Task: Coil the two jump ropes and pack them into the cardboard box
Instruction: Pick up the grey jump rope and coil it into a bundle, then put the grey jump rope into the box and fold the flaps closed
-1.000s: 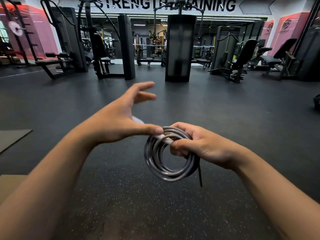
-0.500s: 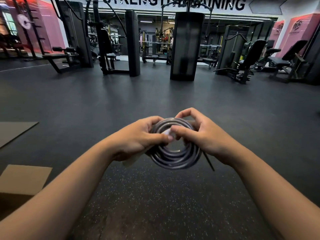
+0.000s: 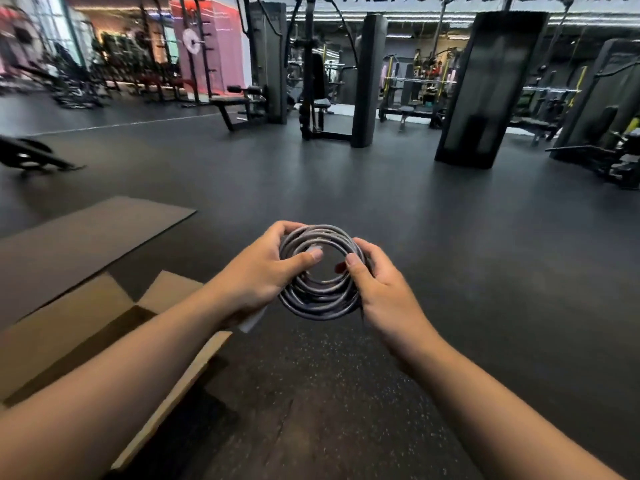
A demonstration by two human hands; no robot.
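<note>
A grey jump rope (image 3: 320, 299) is wound into a tight round coil, held in the air between both hands in the middle of the view. My left hand (image 3: 258, 271) grips its left side, thumb across the front. My right hand (image 3: 379, 282) grips its right side. A pale handle (image 3: 252, 320) pokes out below my left hand. The open cardboard box (image 3: 74, 337) sits on the floor at the lower left, flaps spread, partly hidden by my left forearm. I see no second rope.
A brown flat mat (image 3: 86, 237) lies on the dark rubber floor behind the box. Weight machines (image 3: 485, 98) and benches (image 3: 242, 105) stand across the back of the gym. A dark piece of equipment (image 3: 27, 157) lies at the far left.
My left hand came down from open in the air and closed on the coil. The view turned left, bringing the box and the mat into sight.
</note>
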